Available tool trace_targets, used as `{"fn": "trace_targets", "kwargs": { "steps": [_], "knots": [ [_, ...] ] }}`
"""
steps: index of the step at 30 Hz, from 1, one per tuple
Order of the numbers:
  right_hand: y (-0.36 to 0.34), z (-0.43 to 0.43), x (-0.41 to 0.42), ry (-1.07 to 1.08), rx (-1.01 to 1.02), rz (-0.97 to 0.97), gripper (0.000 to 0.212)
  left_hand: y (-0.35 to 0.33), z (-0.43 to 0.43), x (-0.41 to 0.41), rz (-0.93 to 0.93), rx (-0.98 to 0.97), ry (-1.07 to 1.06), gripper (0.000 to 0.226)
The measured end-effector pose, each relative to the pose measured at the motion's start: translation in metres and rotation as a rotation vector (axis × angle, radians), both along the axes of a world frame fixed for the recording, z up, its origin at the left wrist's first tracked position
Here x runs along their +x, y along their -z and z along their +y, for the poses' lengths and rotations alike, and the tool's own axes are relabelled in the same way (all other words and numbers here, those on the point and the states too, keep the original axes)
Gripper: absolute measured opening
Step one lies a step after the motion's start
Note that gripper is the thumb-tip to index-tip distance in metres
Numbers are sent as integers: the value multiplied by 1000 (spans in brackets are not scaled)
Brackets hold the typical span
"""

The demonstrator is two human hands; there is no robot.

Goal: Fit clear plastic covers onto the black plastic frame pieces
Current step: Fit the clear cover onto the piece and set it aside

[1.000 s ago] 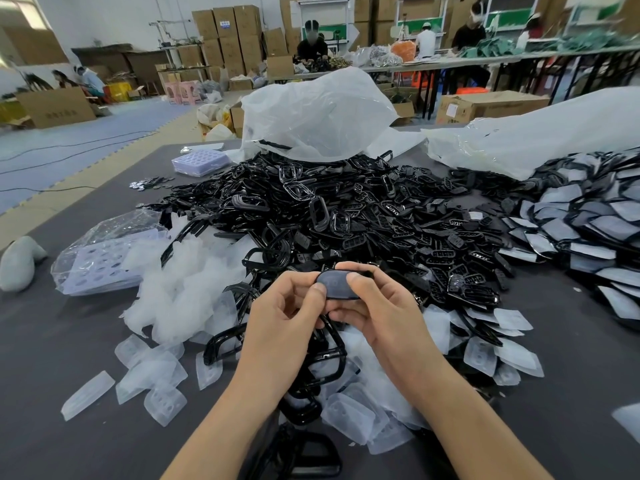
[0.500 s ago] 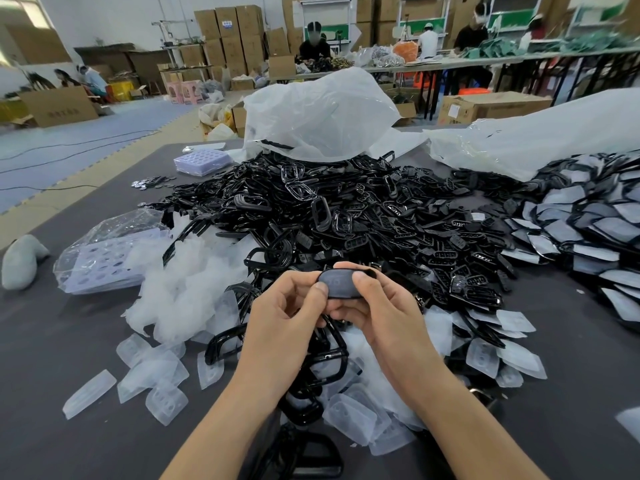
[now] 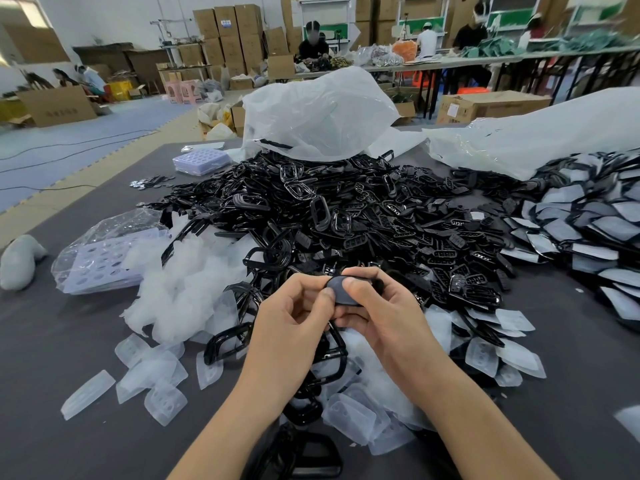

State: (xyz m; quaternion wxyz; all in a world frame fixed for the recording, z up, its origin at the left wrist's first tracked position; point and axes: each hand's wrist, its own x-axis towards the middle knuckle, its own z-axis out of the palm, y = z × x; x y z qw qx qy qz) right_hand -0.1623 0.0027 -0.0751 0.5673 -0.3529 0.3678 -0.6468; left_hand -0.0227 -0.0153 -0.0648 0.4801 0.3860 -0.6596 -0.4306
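Note:
My left hand and my right hand together pinch one small black frame piece with a greyish clear cover over its face, held above the table in front of me. Both thumbs press on its top face. Beyond the hands lies a big heap of black frame pieces. Loose clear plastic covers lie scattered on the grey table to the left and under my wrists, with more clear covers to the right.
A pile of covered pieces lies at the right. White plastic bags sit behind the heap. A bagged purple tray and another purple tray are at the left. Larger black frames lie near the table's front edge.
The held piece has turned slightly between my fingers and my thumbs have shifted closer on its top. Hands stay in the same place.

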Motion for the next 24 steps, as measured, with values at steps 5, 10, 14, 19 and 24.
{"fn": "trace_targets", "kwargs": {
  "steps": [5,10,14,19,24],
  "knots": [
    [1,-2,-3,-8,22,38,8,2,1,-1,-36,-34,-4,19],
    [-1,1,-9,-4,5,181,14,3,2,-2,-87,-85,-7,18],
    [-5,2,-12,11,-13,261,22,7,0,0,-179,-163,-26,19],
    [-7,5,-13,0,-18,331,11,13,-2,3,-301,-321,-24,33],
    [-7,5,-9,-3,-37,305,19,15,0,3,-388,-412,21,46]
  ]
}}
